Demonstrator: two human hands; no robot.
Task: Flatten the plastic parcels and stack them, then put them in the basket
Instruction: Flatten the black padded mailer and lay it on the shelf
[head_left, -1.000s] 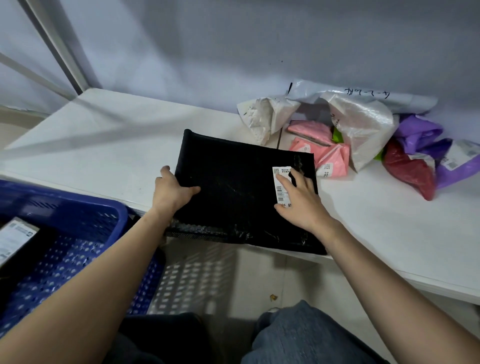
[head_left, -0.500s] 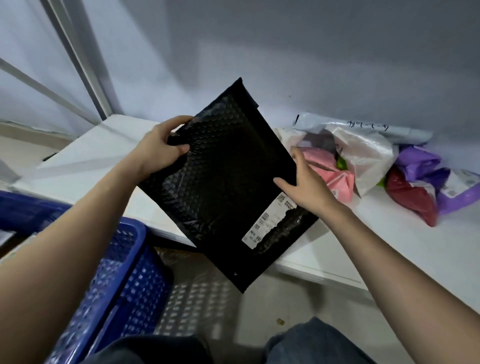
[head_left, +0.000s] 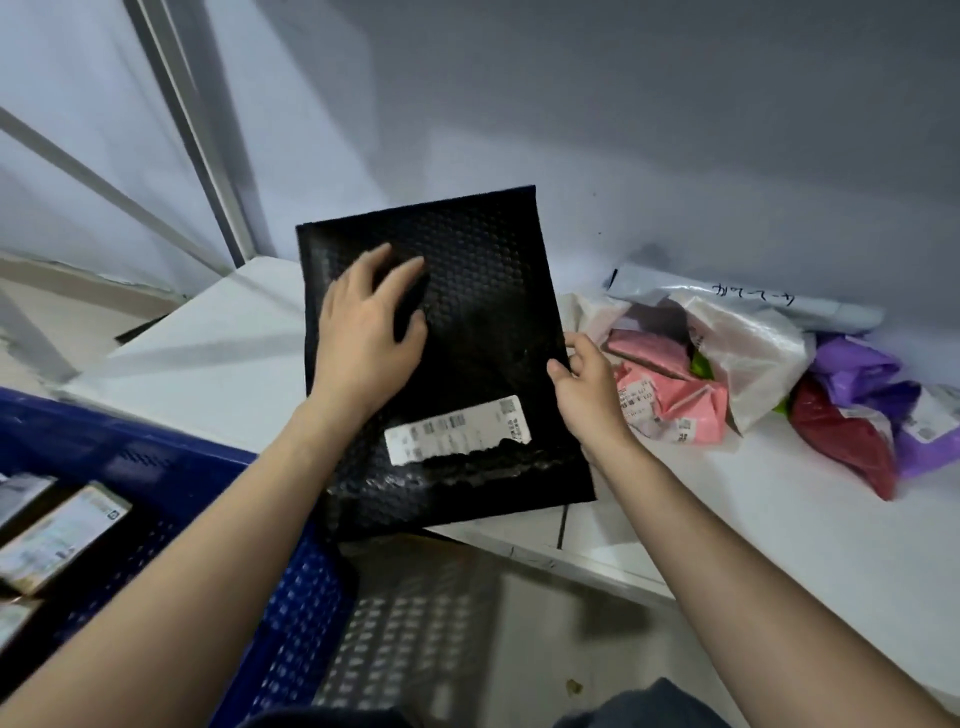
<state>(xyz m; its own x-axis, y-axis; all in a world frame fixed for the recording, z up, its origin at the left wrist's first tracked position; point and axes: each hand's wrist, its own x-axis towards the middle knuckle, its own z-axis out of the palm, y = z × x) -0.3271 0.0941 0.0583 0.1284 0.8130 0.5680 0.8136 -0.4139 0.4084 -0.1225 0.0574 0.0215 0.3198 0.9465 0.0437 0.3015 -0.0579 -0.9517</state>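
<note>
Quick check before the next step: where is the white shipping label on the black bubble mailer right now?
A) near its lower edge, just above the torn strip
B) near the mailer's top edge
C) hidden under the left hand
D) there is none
A: the white label sits low on the black bubble mailer, just above the ragged strip, below the left hand and beside the right hand.
</note>
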